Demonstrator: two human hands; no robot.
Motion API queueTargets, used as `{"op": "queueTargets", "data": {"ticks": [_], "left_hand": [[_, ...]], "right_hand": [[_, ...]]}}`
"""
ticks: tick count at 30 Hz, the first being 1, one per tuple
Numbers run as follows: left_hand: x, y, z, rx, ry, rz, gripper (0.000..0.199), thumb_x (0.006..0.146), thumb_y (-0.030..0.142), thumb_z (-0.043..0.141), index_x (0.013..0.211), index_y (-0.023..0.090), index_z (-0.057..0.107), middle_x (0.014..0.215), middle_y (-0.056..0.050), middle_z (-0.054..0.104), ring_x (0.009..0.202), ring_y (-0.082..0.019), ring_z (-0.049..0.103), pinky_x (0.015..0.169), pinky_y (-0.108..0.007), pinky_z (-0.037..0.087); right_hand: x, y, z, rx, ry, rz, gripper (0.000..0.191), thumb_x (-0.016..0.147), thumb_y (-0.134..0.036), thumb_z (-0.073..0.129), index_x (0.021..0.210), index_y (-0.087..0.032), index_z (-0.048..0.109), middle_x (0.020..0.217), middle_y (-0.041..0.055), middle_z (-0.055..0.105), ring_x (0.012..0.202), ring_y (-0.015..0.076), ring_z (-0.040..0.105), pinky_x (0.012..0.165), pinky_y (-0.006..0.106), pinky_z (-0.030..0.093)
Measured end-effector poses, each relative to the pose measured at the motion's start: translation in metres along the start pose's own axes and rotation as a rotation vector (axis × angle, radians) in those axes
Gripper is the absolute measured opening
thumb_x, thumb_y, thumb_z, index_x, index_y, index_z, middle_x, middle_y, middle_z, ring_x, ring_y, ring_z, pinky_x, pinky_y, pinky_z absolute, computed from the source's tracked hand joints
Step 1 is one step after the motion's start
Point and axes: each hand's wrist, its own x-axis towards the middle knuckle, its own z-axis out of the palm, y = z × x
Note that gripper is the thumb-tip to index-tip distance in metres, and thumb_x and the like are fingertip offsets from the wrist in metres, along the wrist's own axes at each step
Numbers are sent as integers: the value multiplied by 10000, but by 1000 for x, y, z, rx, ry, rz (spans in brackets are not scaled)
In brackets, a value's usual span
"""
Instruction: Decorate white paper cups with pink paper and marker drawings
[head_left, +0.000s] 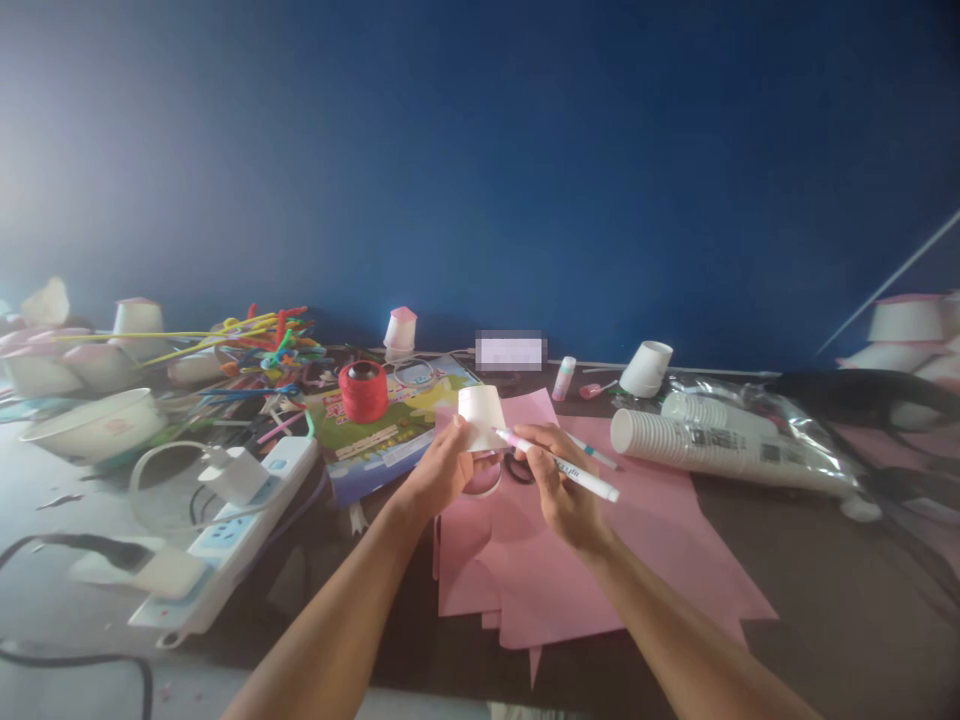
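Observation:
My left hand (450, 465) is closed around the lower left side of a white paper cup (481, 412), held upside down over pink paper (592, 590). In my right hand (559, 480) is a white marker pen (589, 482) with a pink tip. Its tip points at the cup's lower right side; whether it touches I cannot tell. Behind the right hand lies a second marker (596, 452) with a teal band. Below the cup, dark scissor-like handles (517, 467) show in part between my hands.
A red thread spool (363, 392) stands on a colourful book (367, 460). On the left are a power strip (240, 535), a bowl (94, 425) and pipe cleaners (277, 340). Stacked paper cups (690, 440) lie right; a glue stick (564, 379) and upturned cup (646, 369) stand behind.

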Motion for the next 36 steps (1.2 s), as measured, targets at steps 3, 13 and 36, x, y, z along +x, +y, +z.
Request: {"op": "queueTargets", "data": {"ticks": [3, 13, 36], "left_hand": [[0, -1, 2, 17, 22, -6, 644, 785, 640, 537, 1159, 119, 595, 1115, -181, 649, 996, -275, 629, 908, -437, 457], [-3, 5, 20, 95, 165, -30, 779, 771, 742, 415, 1221, 121, 552, 1025, -168, 677, 971, -294, 638, 855, -402, 505], [1, 0, 21, 36, 163, 120, 651, 822, 640, 476, 1150, 91, 594, 1006, -159, 696, 1047, -279, 622, 904, -383, 471]], "right_hand": [[0, 0, 1, 24, 10, 31, 186, 928, -244, 468, 1014, -225, 632, 842, 35, 636, 778, 164, 610, 690, 299, 499], [0, -2, 3, 64, -63, -18, 192, 899, -196, 493, 1045, -206, 617, 874, 43, 616, 775, 155, 600, 674, 291, 492], [-2, -2, 4, 53, -112, 42, 164, 908, -238, 484, 996, -201, 618, 851, 44, 613, 721, 154, 581, 641, 298, 482]]}}
